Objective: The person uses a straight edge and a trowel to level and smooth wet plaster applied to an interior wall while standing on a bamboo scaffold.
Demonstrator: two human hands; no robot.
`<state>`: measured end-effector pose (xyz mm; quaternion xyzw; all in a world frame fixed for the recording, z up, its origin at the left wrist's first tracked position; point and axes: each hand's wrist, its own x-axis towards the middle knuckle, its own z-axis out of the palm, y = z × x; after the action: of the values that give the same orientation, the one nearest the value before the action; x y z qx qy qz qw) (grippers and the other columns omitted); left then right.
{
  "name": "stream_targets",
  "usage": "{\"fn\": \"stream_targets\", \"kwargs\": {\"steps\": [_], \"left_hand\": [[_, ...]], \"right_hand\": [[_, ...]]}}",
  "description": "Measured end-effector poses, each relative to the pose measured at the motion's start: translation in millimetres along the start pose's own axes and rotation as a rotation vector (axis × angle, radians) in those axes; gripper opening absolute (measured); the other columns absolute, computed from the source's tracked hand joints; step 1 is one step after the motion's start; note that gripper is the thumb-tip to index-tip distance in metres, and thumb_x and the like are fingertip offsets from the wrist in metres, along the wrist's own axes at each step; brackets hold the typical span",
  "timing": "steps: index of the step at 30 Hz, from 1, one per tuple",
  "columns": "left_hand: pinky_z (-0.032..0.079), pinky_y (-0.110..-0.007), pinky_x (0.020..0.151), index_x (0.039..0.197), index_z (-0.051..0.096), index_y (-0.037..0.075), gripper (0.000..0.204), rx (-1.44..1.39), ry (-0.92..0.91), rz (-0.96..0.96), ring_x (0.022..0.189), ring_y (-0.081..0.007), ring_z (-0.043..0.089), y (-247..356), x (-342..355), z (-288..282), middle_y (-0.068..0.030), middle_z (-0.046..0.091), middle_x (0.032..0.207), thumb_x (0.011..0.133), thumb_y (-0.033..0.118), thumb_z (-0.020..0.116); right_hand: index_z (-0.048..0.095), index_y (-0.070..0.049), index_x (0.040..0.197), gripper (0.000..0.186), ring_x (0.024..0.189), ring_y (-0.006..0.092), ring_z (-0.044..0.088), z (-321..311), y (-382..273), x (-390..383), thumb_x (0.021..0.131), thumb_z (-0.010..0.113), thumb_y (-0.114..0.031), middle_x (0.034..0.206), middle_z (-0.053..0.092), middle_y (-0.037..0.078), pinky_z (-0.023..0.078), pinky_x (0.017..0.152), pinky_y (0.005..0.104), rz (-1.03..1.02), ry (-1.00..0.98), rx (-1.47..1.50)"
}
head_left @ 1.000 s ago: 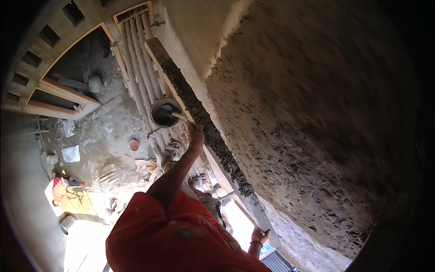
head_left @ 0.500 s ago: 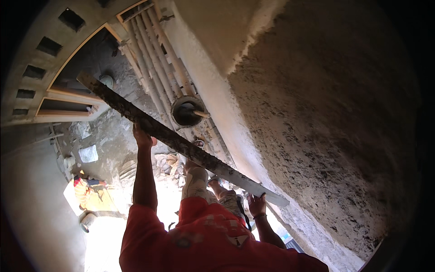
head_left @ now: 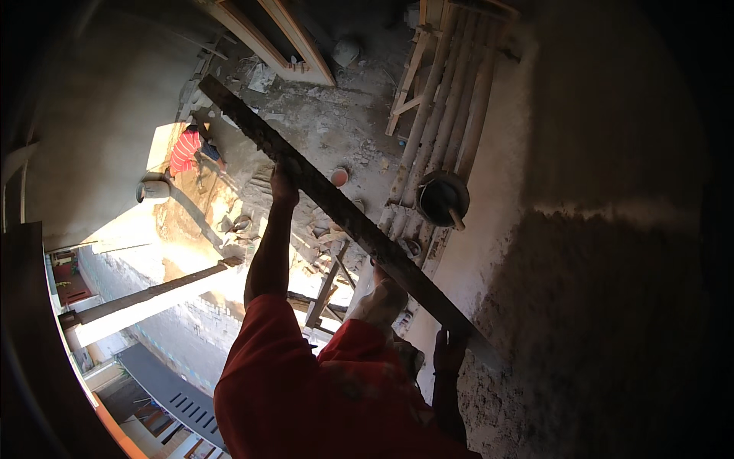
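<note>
A long straightedge board (head_left: 348, 218) crusted with dark mortar slants across the view, its far end up to the left and its near end at the plastered wall (head_left: 581, 306). My left hand (head_left: 284, 185) is closed around the board's lower edge, left of its middle. Close to its right end, my right hand (head_left: 449, 350) grips it too; the fingers there are dark and partly in shadow. Whether the board's right end touches the wall cannot be made out.
Bamboo poles (head_left: 451, 99) form a platform along the wall, beneath me. A dark bucket (head_left: 442, 200) with a handle sticking out stands on it. Far below are a pink-topped pail (head_left: 339, 177), rubble, and a person in a red striped shirt (head_left: 186, 150). A beam (head_left: 160, 291) juts at left.
My view has turned, so the bucket and poles now appear farther right and more of the bright lower left shows. Both hands keep hold of the straightedge board, which appears farther right and steeper.
</note>
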<state>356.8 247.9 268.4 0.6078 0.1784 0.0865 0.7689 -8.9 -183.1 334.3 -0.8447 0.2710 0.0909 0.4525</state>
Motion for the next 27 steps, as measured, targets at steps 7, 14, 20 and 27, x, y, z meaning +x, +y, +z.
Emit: {"fn": "stream_targets", "kwargs": {"steps": [7,14,20,27], "left_hand": [[0.04,-0.033,0.084,0.106,0.048,-0.003,0.031,0.475,0.256,0.316,0.091,-0.0264,0.052,32,-55,-86,-0.0158,0.054,0.097,0.087,0.022,0.046],[0.044,-0.034,0.081,0.1,0.05,-0.004,0.037,1.167,0.421,0.596,0.091,-0.0258,0.055,80,-99,-120,-0.0156,0.057,0.096,0.074,0.017,0.065],[0.048,-0.029,0.069,0.08,0.055,-0.001,0.015,1.14,0.441,0.717,0.073,-0.0191,0.057,122,-121,-103,-0.0094,0.059,0.08,0.073,0.006,0.066],[0.047,-0.033,0.082,0.111,0.048,-0.005,0.04,0.295,0.334,0.512,0.089,-0.0231,0.057,126,-134,-118,-0.0131,0.057,0.103,0.074,-0.001,0.062]], "right_hand": [[0.05,-0.01,0.111,0.039,0.091,0.0256,0.055,9,31,102,0.088,0.042,-0.041,0.102,0.055,0.007,0.046,0.076,0.0398,0.495,-0.093,1.556],[0.05,-0.008,0.108,0.041,0.079,0.0255,0.059,44,-9,222,0.086,0.048,-0.042,0.096,0.058,0.011,0.047,0.069,0.0394,0.492,-0.222,1.374],[0.049,-0.009,0.105,0.046,0.074,0.0256,0.06,123,-7,284,0.081,0.052,-0.047,0.087,0.058,0.01,0.048,0.067,0.0416,0.589,-0.314,1.298],[0.044,-0.009,0.109,0.051,0.068,0.0269,0.059,210,21,308,0.078,0.056,-0.048,0.09,0.054,0.011,0.049,0.067,0.0435,0.727,-0.393,1.303]]}}
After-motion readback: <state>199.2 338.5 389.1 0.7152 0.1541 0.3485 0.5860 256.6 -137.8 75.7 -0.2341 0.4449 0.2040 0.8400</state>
